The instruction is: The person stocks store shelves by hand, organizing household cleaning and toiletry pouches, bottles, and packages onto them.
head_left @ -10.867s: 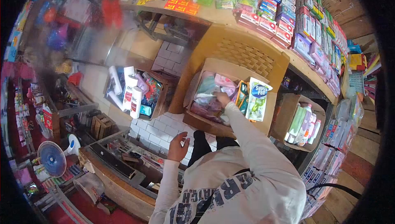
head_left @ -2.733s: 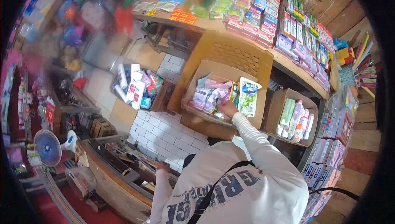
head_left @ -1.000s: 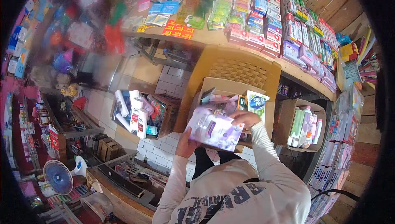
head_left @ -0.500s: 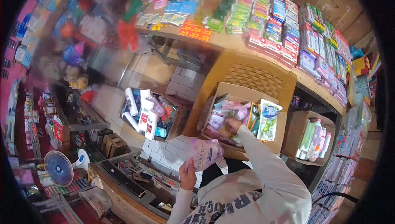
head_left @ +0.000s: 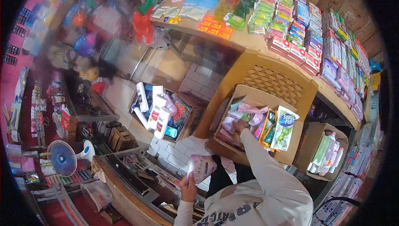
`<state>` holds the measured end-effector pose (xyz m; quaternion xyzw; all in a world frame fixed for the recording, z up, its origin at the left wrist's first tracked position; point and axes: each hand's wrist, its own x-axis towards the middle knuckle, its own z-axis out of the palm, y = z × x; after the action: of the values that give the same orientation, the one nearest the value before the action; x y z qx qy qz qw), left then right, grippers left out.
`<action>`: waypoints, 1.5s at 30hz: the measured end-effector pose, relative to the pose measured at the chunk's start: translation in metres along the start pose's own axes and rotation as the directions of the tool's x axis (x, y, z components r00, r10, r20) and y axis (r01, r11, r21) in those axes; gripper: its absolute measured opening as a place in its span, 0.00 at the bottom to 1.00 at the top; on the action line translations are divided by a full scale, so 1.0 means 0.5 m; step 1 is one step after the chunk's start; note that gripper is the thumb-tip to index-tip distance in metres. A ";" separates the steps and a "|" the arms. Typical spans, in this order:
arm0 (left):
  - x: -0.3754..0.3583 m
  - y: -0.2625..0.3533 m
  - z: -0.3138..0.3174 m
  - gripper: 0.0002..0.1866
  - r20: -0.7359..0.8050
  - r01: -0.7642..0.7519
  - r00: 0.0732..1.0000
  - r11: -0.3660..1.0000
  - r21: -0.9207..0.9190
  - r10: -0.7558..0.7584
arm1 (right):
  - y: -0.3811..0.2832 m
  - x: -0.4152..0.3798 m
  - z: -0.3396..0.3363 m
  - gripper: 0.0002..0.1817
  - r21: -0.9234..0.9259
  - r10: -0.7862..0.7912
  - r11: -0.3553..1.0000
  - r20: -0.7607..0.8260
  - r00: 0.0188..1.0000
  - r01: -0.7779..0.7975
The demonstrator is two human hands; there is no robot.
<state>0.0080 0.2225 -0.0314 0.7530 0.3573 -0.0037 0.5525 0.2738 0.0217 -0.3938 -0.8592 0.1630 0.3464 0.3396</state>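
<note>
My left hand (head_left: 188, 189) is closed around the edge of a purple refill pouch (head_left: 202, 168) lettered YUMEDA, held up in front of my body. My right hand (head_left: 239, 126) reaches into an open cardboard box (head_left: 261, 94), down among pink and purple packs (head_left: 228, 123); its fingertips are partly hidden there. That box rests on the seat of a brown plastic chair (head_left: 307, 95) with a woven-pattern back. At the box's right side stand a green and white Super Pell pouch (head_left: 285, 128) and an orange and green pack (head_left: 268, 128).
Left of the chair, a carton (head_left: 193, 122) holds white ZINC bottles (head_left: 158, 111) and other packs. Another carton (head_left: 305, 147) with bottles stands at the right. Behind, a counter (head_left: 241, 41) carries stacked boxes and sachets. A fan (head_left: 62, 158) and glass cases line the left.
The view has shifted, so the surroundings sit further right. The purple pouch in my left hand has tilted and come slightly lower. My right hand stays inside the box on the chair.
</note>
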 end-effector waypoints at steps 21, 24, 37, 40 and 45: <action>-0.215 0.028 -0.025 0.11 -0.566 -0.326 0.753 0.937 0.124 0.336 | -0.140 -0.462 -0.416 0.07 0.482 -0.695 0.581 -0.124 0.708 0.655; -0.340 0.002 -0.050 0.12 -0.602 -0.281 0.763 0.960 0.019 0.235 | -0.236 -0.699 -0.404 0.13 0.568 -0.849 0.499 0.167 0.501 0.655; -0.802 -0.053 -0.014 0.15 -0.820 -0.407 0.564 0.897 -0.173 0.098 | -0.125 -1.207 -0.220 0.09 0.536 -0.268 0.455 0.844 -0.464 0.712; -0.865 -0.073 -0.004 0.12 -0.867 -0.401 0.497 0.896 -0.189 0.039 | -0.098 -1.261 -0.191 0.08 0.484 -0.158 0.510 0.865 -0.475 0.711; -0.911 -0.113 0.007 0.09 -0.906 -0.440 0.423 0.874 -0.207 -0.001 | -0.122 -1.335 -0.164 0.15 0.459 -0.183 0.575 0.879 -0.441 0.677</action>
<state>-0.3605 -0.0163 0.1028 0.5474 0.4785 0.5386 0.4258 -0.1270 0.0383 0.1497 -0.3040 -0.5940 0.6847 0.2931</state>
